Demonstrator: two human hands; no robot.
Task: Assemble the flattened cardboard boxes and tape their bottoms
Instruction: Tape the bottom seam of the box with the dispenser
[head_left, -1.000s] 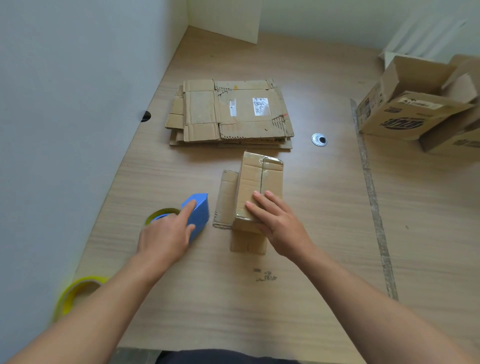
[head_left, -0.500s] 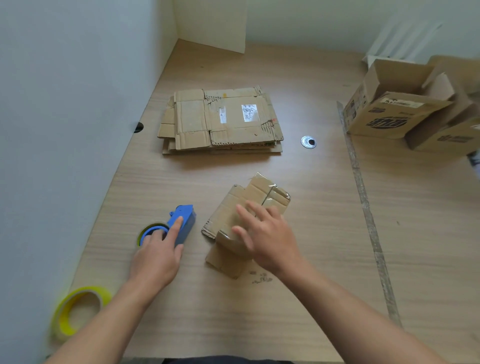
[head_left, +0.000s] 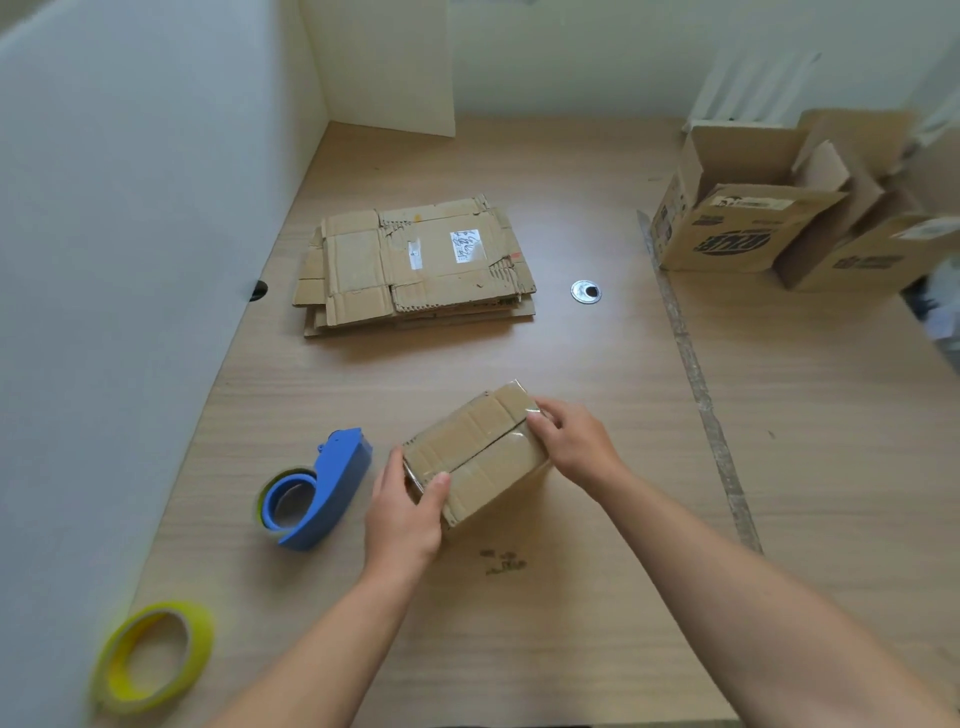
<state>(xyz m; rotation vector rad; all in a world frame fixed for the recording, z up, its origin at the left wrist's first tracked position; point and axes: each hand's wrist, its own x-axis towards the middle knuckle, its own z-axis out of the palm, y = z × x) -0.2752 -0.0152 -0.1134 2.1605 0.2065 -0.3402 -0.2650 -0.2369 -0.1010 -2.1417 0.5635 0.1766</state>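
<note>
A small brown cardboard box (head_left: 480, 457) with clear tape along its seam sits in the middle of the table, turned at an angle. My left hand (head_left: 402, 512) grips its near left corner, thumb on top. My right hand (head_left: 574, 447) grips its far right end. A blue tape dispenser (head_left: 322, 488) lies on the table just left of my left hand, apart from it. A stack of flattened cardboard boxes (head_left: 415, 267) lies farther back.
A yellow tape roll (head_left: 153, 657) lies at the near left corner. Assembled open boxes (head_left: 743, 223) stand at the back right. A metal grommet (head_left: 585, 291) is set in the wooden table (head_left: 571, 623). A white wall (head_left: 130, 260) borders the left side.
My left hand let go of the tape dispenser and moved right onto the box. The box has turned, and both hands now hold its ends.
</note>
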